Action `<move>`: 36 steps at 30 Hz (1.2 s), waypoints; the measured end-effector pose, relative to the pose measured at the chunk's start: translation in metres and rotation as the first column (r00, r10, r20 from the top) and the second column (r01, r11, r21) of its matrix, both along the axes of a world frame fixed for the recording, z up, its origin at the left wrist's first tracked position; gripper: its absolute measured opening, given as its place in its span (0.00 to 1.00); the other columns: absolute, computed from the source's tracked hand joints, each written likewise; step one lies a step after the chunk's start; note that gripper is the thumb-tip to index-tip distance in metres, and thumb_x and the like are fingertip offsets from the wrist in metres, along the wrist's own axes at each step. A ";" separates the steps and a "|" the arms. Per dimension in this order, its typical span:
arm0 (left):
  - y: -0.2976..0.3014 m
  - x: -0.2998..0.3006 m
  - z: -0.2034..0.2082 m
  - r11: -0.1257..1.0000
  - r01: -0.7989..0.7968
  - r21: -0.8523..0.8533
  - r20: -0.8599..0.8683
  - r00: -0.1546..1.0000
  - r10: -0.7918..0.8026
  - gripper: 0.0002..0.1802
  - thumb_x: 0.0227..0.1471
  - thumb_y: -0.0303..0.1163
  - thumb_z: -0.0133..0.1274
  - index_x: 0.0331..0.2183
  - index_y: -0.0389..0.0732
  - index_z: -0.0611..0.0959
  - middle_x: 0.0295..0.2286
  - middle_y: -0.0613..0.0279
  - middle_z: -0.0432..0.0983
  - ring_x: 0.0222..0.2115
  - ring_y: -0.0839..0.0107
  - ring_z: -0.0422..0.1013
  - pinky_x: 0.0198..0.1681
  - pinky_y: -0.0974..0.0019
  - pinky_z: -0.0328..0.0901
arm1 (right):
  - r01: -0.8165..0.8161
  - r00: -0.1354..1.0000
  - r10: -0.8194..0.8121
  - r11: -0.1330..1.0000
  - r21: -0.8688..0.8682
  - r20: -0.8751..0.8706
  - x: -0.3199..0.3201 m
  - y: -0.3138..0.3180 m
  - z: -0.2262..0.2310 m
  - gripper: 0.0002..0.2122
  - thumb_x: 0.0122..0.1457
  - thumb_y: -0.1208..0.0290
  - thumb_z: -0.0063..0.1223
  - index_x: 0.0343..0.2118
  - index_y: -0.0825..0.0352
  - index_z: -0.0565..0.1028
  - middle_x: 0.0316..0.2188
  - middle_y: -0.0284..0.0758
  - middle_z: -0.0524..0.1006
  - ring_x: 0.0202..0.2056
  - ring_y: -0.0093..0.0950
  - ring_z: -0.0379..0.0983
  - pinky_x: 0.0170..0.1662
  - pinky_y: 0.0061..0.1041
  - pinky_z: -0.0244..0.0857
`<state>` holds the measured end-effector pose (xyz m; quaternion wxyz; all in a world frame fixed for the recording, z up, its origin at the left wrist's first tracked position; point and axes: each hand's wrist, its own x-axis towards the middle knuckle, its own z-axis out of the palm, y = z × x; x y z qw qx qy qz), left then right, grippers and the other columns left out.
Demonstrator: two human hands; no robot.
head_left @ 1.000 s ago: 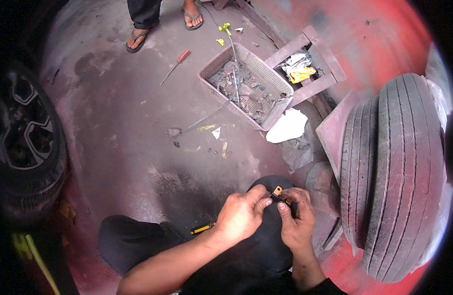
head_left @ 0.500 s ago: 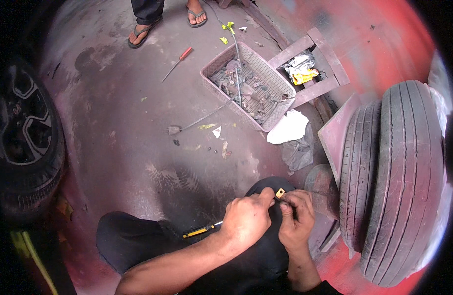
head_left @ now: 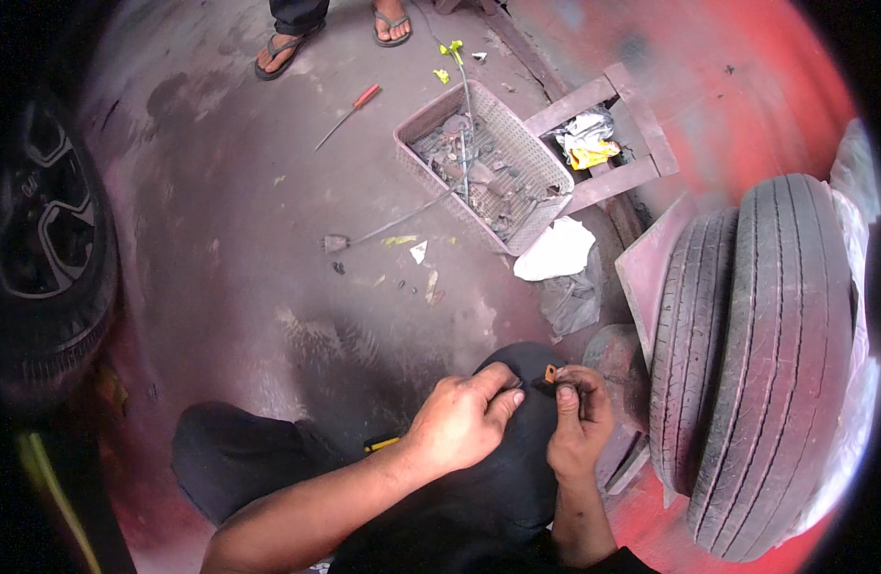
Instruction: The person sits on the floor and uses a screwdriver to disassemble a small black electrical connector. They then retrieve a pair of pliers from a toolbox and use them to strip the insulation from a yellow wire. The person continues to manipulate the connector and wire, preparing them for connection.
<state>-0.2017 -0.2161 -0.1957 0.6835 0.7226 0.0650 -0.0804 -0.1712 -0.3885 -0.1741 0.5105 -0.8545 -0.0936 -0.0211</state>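
Pinching small black-and-copper part [head_left: 551, 374], right hand [head_left: 581, 421]; left hand [head_left: 466, 417] just beside.

The floor [head_left: 230, 210] here is grey-brown, blotched with dark stains and pinkish in places. Someone's sandalled feet [head_left: 391, 27] stand on it, with a red-handled screwdriver [head_left: 349, 117] lying near them. Over there sits a pale mesh-sided basket [head_left: 539, 218]; a cable crosses it and ends in a plug [head_left: 336, 243] down on the ground, close to small scraps [head_left: 419, 252]. Just beside the basket lie a white sheet [head_left: 558, 249] and crumpled grey plastic [head_left: 572, 301].
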 end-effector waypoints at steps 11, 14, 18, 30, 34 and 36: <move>0.007 -0.001 0.013 0.993 0.026 0.117 0.058 0.998 -0.033 0.09 0.57 0.27 0.51 0.41 0.36 0.75 0.31 0.46 0.78 0.35 0.50 0.77 0.36 0.56 0.71 | 0.062 0.977 0.030 0.905 0.420 -0.209 0.010 -0.018 -0.004 0.06 0.61 0.75 0.54 0.39 0.70 0.74 0.44 0.37 0.74 0.46 0.26 0.68 0.55 0.28 0.57; 0.002 -0.002 0.016 0.987 0.024 0.157 0.051 0.998 -0.033 0.07 0.56 0.27 0.52 0.37 0.36 0.76 0.30 0.48 0.78 0.33 0.50 0.76 0.35 0.55 0.71 | 0.080 0.976 0.008 0.916 0.393 -0.218 0.009 -0.020 -0.004 0.07 0.61 0.75 0.55 0.40 0.71 0.74 0.45 0.37 0.73 0.47 0.26 0.67 0.56 0.28 0.56; -0.007 -0.004 0.010 0.976 -0.058 0.208 0.223 0.975 0.011 0.05 0.54 0.26 0.54 0.34 0.37 0.77 0.29 0.49 0.77 0.32 0.50 0.75 0.34 0.54 0.70 | 0.080 0.977 -0.022 0.960 0.269 -0.213 0.006 -0.023 -0.007 0.07 0.60 0.76 0.56 0.40 0.71 0.75 0.43 0.36 0.73 0.44 0.25 0.68 0.52 0.26 0.60; -0.012 -0.003 0.011 0.977 -0.069 0.203 0.183 0.983 0.031 0.07 0.53 0.26 0.54 0.36 0.37 0.80 0.29 0.49 0.78 0.31 0.50 0.76 0.34 0.54 0.71 | 0.036 0.998 -0.027 0.989 0.140 -0.065 0.004 -0.004 0.002 0.04 0.58 0.80 0.56 0.35 0.74 0.76 0.39 0.37 0.72 0.40 0.25 0.70 0.44 0.23 0.65; -0.012 -0.001 0.013 0.972 -0.085 0.217 0.204 0.978 0.040 0.06 0.53 0.26 0.54 0.35 0.37 0.80 0.28 0.50 0.78 0.30 0.51 0.76 0.34 0.55 0.71 | 0.044 0.994 -0.031 0.991 0.127 -0.103 0.005 -0.005 0.002 0.05 0.58 0.80 0.55 0.36 0.75 0.76 0.39 0.37 0.72 0.40 0.26 0.70 0.45 0.23 0.65; -0.013 -0.001 0.011 0.970 -0.091 0.227 0.214 0.976 0.042 0.06 0.52 0.26 0.55 0.35 0.37 0.80 0.27 0.51 0.78 0.30 0.51 0.76 0.33 0.55 0.71 | 0.047 0.994 -0.034 0.992 0.121 -0.102 0.006 -0.005 0.001 0.05 0.58 0.80 0.55 0.36 0.75 0.76 0.39 0.37 0.72 0.40 0.26 0.70 0.45 0.23 0.65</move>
